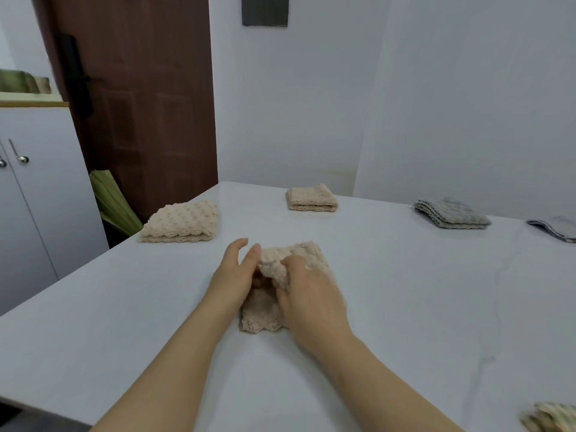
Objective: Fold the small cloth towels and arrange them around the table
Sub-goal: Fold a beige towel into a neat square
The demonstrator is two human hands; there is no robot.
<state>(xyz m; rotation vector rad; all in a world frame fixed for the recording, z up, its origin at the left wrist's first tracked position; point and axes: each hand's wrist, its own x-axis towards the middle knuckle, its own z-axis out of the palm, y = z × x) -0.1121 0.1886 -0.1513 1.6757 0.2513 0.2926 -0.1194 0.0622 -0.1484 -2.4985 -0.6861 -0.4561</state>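
I see the white desk [405, 307] filling most of my view, its left edge running diagonally from the near left up to a far corner by the brown door [140, 104]. Beside that edge stands a grey cupboard [40, 198], with something green [115, 201] leaning between it and the door. No container shows on the desk; only towels lie on it.

There is bare desk surface on both sides of my arms and across the near right.

A folded beige towel [182, 222] lies close to the left edge, and a second folded beige towel [311, 199] sits near the far edge. A folded grey towel [452, 215] rests toward the right, and another grey cloth [558, 229] is cut off by the frame just beyond it. A striped cloth [551, 417] pokes in at the near right corner.

The beige towel I am working [265, 313] lies at the desk's centre, partly doubled over. My right hand [308, 294] is clenched on a bunched fold of it, raised off the lower layer. My left hand [233, 275] presses against the towel's left side with fingers extended; I cannot tell whether it is pinching the cloth.
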